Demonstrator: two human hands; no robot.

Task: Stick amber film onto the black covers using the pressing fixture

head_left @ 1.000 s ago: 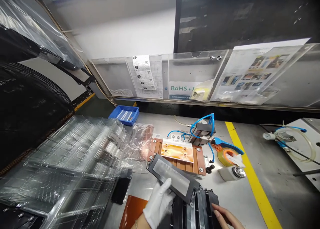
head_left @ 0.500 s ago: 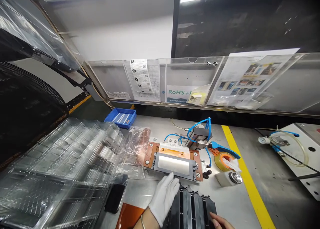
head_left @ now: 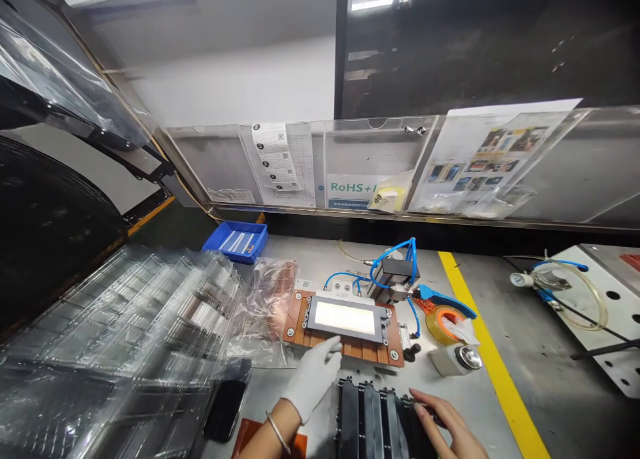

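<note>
My left hand [head_left: 314, 375], in a white glove, is just in front of the brown-based fixture [head_left: 295, 322], fingers stretched out and nothing visible in them. On that fixture lies a dark grey frame [head_left: 373, 335] around a bright, pale rectangular panel [head_left: 345, 317]. Brown base shows along its front side. My bare right hand [head_left: 447, 422] is at the right end of a row of black plastic frames [head_left: 373, 419]. Its fingertips close on the upper corner of the rightmost black frame; part of this grip is hidden.
Stacked clear trays [head_left: 150, 325] fill the left side, beside a black phone [head_left: 225, 405] and crumpled plastic film [head_left: 260, 305]. A blue bin [head_left: 237, 242] stands behind. To the right are a tape roll [head_left: 445, 324], a pump bottle [head_left: 455, 360] and blue air hoses [head_left: 395, 252].
The dark grey frame has slid back on the fixture, uncovering the front of the brown base. My left hand has drawn off to the left; my right hand has moved up the black frames.
</note>
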